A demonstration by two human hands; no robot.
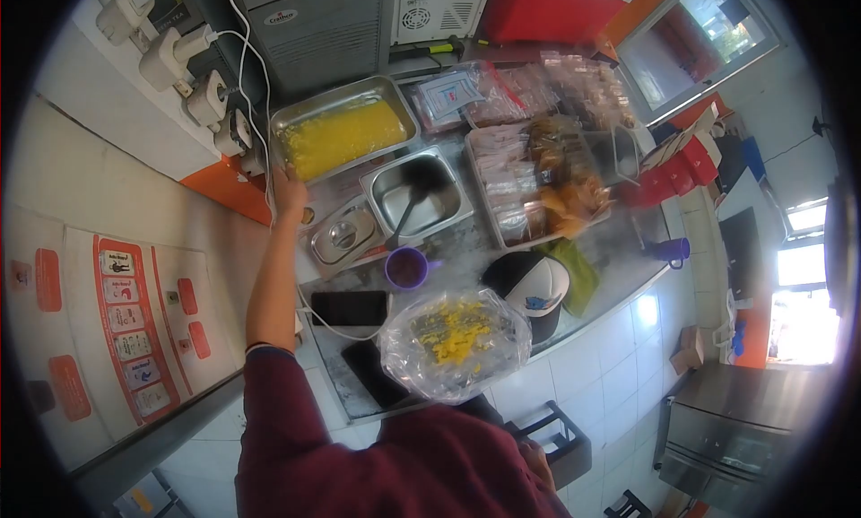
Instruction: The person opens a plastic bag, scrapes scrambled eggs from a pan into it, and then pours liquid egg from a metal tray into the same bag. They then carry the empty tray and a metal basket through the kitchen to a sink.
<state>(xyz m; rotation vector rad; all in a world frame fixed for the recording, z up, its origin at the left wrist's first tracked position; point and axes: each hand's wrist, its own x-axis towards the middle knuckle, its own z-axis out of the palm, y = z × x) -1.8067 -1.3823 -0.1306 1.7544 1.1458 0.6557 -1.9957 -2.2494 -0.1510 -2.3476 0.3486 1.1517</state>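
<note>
My left hand (288, 193) is at the near left corner of a metal tray (411, 123) that holds a yellow block of food (345, 139). Its fingers are partly hidden at the rim, so their grip is unclear. Low at my right side, my right hand (536, 464) shows only in part beside the maroon shirt, with its fingers hard to make out. A clear plastic bag (408, 361) with yellow crumbs (453, 332) lies at the counter's near edge. Between tray and bag are an empty-looking steel pan (421, 193) with a dark utensil and a purple cup (406, 268).
Beside the pan rests a metal lid (343, 236). Two dark phones (350, 308) and a white cable lie near the bag. A cap (538, 285), a green cloth (574, 271) and a tray of wrapped packets (502, 177) are to the right. Plugs (208, 99) line the left wall.
</note>
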